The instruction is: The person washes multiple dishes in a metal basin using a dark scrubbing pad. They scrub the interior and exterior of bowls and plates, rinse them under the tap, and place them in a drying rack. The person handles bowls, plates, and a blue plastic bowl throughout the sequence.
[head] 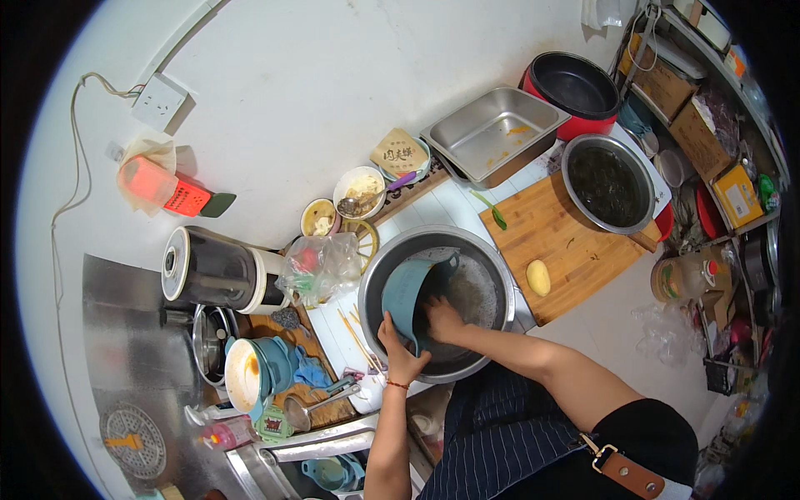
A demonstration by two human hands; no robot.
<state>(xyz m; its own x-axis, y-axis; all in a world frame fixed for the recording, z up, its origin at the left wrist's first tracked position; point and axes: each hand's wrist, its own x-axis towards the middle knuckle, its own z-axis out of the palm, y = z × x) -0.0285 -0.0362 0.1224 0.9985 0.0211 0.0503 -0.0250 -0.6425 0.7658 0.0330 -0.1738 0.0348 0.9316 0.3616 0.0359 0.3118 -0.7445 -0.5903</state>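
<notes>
A blue two-handled bowl [403,289] is tipped on its side within a large metal basin [504,269]. Cloudy, foamy water [480,284] lies in the basin. My left hand [399,353] grips the bowl's near edge, a red cord around the wrist. Into the bowl's dark mouth reaches my right hand [445,320]; its fingertips are in shadow, so whether they hold anything is hidden. Right of the basin, a peeled potato [537,278] and a green vegetable piece [491,210] rest on a wooden cutting board [562,250].
A metal bowl of dark liquid [609,183] overlaps the board's far corner. Behind stand a steel pan [494,137] and a red pot [572,94]. Leftward are wooden chopsticks [359,340], a plastic bag [325,265], stacked blue bowls [275,369] and a ladle [300,414]. Loaded shelves [731,237] line the right.
</notes>
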